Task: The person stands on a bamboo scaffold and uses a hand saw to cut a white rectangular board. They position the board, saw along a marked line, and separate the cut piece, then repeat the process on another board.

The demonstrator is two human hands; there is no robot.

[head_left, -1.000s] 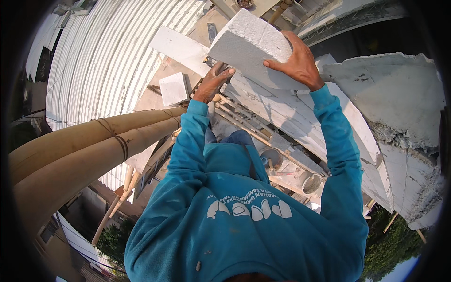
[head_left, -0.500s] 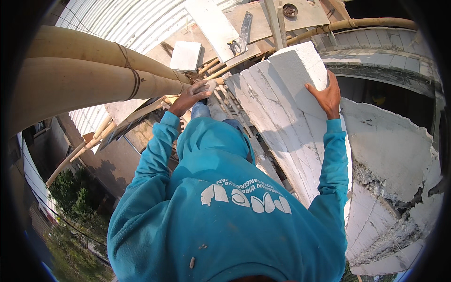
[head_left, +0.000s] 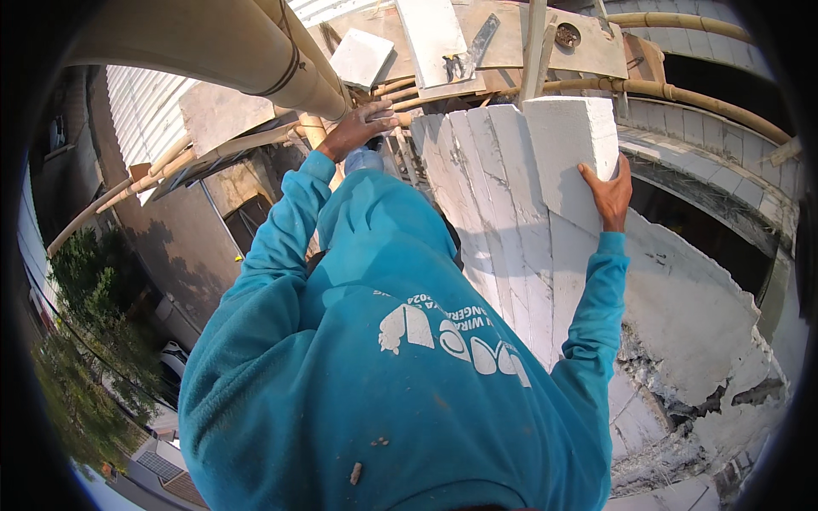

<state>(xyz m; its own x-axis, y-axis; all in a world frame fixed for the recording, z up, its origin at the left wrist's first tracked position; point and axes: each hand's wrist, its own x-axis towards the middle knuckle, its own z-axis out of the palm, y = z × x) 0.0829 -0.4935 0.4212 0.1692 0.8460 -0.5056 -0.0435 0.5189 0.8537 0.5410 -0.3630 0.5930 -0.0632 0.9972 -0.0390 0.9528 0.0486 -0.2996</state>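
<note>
Evidently a steadying step. A white block (head_left: 550, 153) sits at the far right corner of the pale block wall (head_left: 503, 230), its long side following the wall's right edge. The right hand (head_left: 612, 192) has its grip clasped on the block's near right part, thumb across the face toward the person, fingers round the far side and mostly out of sight. The left hand (head_left: 351, 136) has nothing in its grip: fingers extended beside the thick bamboo pole (head_left: 285, 68); cannot tell whether they touch it. Block looks roughly in line with the joints running along the wall, though its underside is hidden, so seating can't be checked. A wooden post (head_left: 534, 55) rises just by the block's far left corner; contact unclear. Beyond the wall's far edge, pliers (head_left: 454, 66) and a flat grey blade tool (head_left: 484, 40) lie around the near right corner of a white slab (head_left: 430, 38). Handling notes: one-sided hold, so block probably pivots easily; better to press with thumb and fingers evenly than to push from one end. Free hand would serve well on the opposite end for squaring. Fingertips best clear of the underside before weight goes down. Right edge drops toward dark space; advise no outward shove.
</note>
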